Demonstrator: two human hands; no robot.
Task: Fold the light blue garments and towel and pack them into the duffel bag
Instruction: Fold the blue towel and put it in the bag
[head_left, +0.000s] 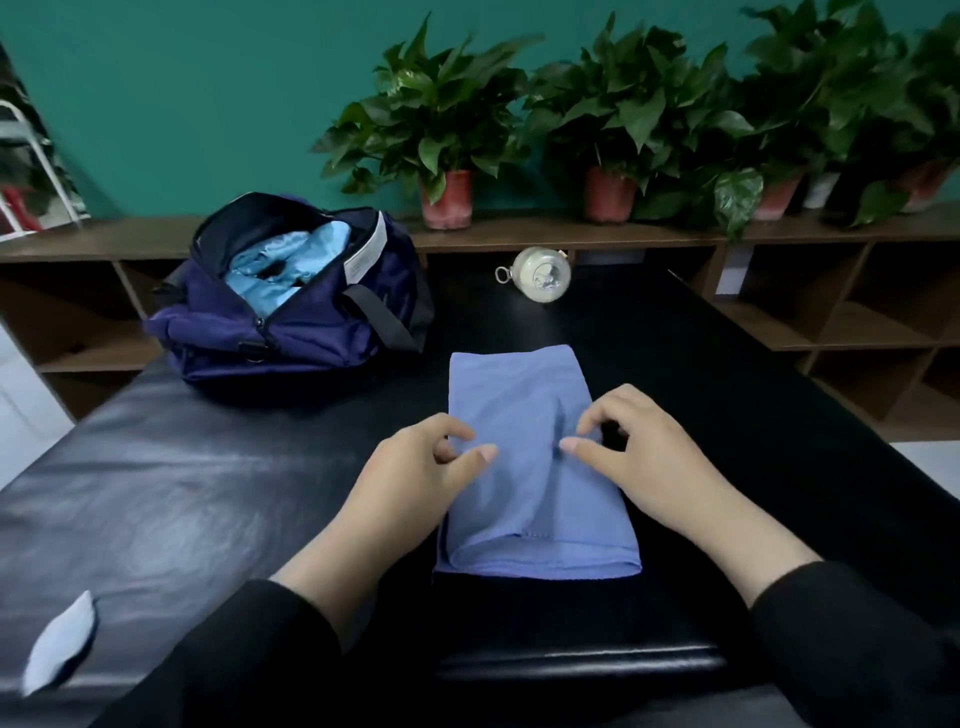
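2 bare hands rest on a folded light blue towel lying lengthwise on the black padded counter. Left hand sits at the towel's left edge, fingers loosely curled, thumb on the cloth; whether this grip pinches fabric, I cannot tell. Right hand sits at the right edge, fingertips touching the cloth. Beyond, to the left, the navy duffel bag stands unzipped with light blue garments inside.

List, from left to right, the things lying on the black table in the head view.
Small light blue cloth → navy duffel bag → folded blue towel → round glass jar lying on its side.
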